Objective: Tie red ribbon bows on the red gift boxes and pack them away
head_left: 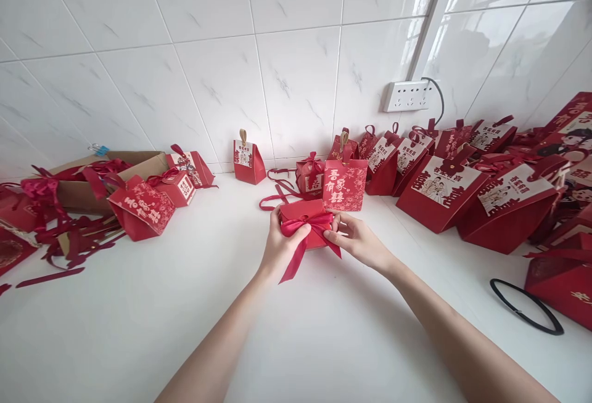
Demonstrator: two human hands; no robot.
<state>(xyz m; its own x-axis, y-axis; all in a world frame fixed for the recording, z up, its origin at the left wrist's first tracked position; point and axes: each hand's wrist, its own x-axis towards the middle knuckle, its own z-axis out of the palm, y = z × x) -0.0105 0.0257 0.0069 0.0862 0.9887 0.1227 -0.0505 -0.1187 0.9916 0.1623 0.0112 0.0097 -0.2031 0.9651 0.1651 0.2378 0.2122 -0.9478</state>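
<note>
A small red gift box [303, 207] sits on the white tabletop at the middle, with a glossy red ribbon [294, 261] tied in a bow across its front. My left hand [280, 248] grips the box's left side, its thumb pressed on the bow near the knot. At the right side my right hand [363, 241] has its fingers closed on the bow's right part. One ribbon tail hangs down toward me, another slants to the right. Just behind stand a red box with white lettering [345, 186] and a smaller red box [309, 176].
Many red gift boxes [444, 193] crowd the right side. On the left are an open cardboard box [141, 162], loose ribbons [74, 246] and more red boxes [143, 209]. A black ring-shaped band [527, 307] lies front right. A power strip [407, 96] hangs on the tiled wall.
</note>
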